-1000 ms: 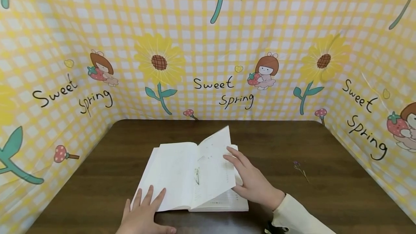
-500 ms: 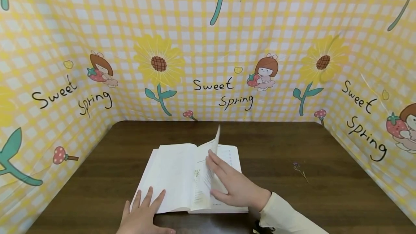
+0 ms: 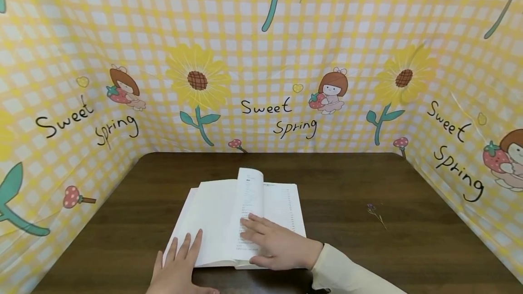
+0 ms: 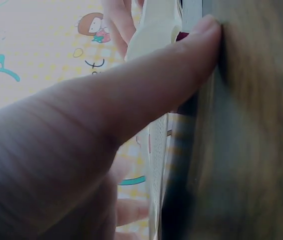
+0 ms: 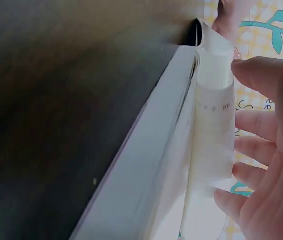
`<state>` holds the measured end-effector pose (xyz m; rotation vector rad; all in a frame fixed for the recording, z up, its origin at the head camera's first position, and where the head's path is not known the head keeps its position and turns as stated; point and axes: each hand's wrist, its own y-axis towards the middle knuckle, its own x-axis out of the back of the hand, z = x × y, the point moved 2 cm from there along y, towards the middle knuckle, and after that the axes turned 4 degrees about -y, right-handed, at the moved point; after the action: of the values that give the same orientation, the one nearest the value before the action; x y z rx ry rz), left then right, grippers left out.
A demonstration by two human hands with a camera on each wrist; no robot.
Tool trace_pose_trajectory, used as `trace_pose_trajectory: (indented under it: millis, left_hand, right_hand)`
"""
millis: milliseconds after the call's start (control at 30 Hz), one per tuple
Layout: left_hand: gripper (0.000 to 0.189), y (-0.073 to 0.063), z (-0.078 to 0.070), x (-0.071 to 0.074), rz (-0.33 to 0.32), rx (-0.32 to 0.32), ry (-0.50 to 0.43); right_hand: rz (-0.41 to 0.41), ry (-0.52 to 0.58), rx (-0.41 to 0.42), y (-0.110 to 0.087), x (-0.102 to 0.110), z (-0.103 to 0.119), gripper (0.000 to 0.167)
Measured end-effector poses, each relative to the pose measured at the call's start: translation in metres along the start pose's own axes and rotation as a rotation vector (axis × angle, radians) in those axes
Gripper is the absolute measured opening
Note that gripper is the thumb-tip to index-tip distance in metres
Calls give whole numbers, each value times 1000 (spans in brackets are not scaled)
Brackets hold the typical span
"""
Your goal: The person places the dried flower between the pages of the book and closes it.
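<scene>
An open book lies on the dark wooden table, its left page blank. One printed leaf stands curled over near the spine, leaning left. My right hand, fingers spread and fairly straight, touches this leaf from the right; the right wrist view shows the fingertips against the bent paper. My left hand rests with spread fingers on the lower left corner of the book, its thumb reaching down to the table in the left wrist view. The small plant seen earlier between the pages is hidden under the leaf.
A small dried purple flower on a thin stem lies on the table to the right of the book. A yellow checked cloth with printed flowers and lettering hangs around the table's back and sides.
My right hand has swept leftward and a little nearer, turning the leaf from the right side over toward the left page. The left hand has stayed nearly still on the book.
</scene>
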<state>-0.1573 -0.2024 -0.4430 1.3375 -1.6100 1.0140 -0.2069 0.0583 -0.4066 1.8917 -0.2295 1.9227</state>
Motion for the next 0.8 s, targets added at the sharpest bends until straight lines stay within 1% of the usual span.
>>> trace_pose_trajectory:
  millis: [67,133,233,300,367,467,600,700,800]
  left_hand:
    - [144,-1,-1,1,-26,-22,-5]
    - [144,-1,-1,2,-58,-57,-17]
    - [138,-2,-4,3,-87,-118,-39]
    - [135,-2,-5,2,-101,-143,-52]
    - [133,-1,-6,2,-105,-148,-53]
    - [132,-1,-6,1,-111,-148,-44]
    - [130,0,-7,2,-96,-148,-48]
    - [129,0,-9,3,-79,-144,-47]
    - [129,1,-9,2,-53,-139,-41]
  right_hand:
    - [20,3,12,3,-1,3,52]
    - [25,-5,22,7,-2,5,52]
    - [35,-18,25,11,-5,8,56]
    - [52,-15,14,14,-6,10,60]
    - [80,-2,5,16,-9,12,65]
    - [115,-10,6,21,-11,15,70]
    - [126,-19,32,28,-14,16,70]
    - [113,36,52,32,-14,16,69]
    - [104,151,52,34,-14,14,70]
